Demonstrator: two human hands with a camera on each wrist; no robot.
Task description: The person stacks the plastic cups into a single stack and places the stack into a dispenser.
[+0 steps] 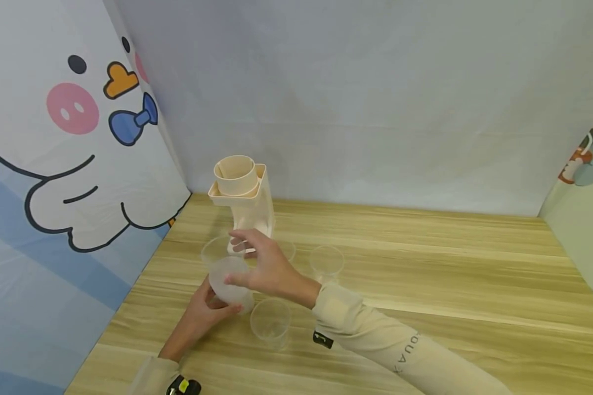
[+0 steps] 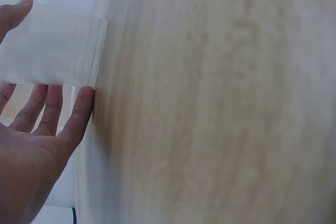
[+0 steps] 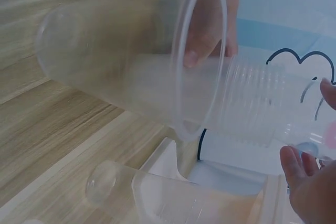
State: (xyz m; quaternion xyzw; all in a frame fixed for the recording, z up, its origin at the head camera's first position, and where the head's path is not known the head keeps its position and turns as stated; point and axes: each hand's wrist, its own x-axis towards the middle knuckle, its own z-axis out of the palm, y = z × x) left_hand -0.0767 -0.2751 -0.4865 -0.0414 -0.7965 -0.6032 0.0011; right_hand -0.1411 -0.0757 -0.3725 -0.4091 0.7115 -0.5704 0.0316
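Note:
My left hand [image 1: 202, 312] holds a stack of translucent plastic cups [image 1: 229, 277] low down. In the left wrist view, the thumb lies on one side of the stack [image 2: 52, 45] and the fingers on the other. Over the stack, my right hand [image 1: 272, 269] holds a clear plastic cup [image 1: 217, 249] between its thumb and fingers. The right wrist view shows the ridged rims of the stack [image 3: 252, 103] just below that cup. How deep the cup sits in the stack cannot be seen.
Single clear cups stand upright on the wooden table [image 1: 425, 263]: one close in front [image 1: 270, 323], another to the right [image 1: 327, 260], a third partly behind the right hand [image 1: 287, 249]. A cream cup dispenser [image 1: 249, 203] stands behind the hands. Printed cloth walls enclose the table.

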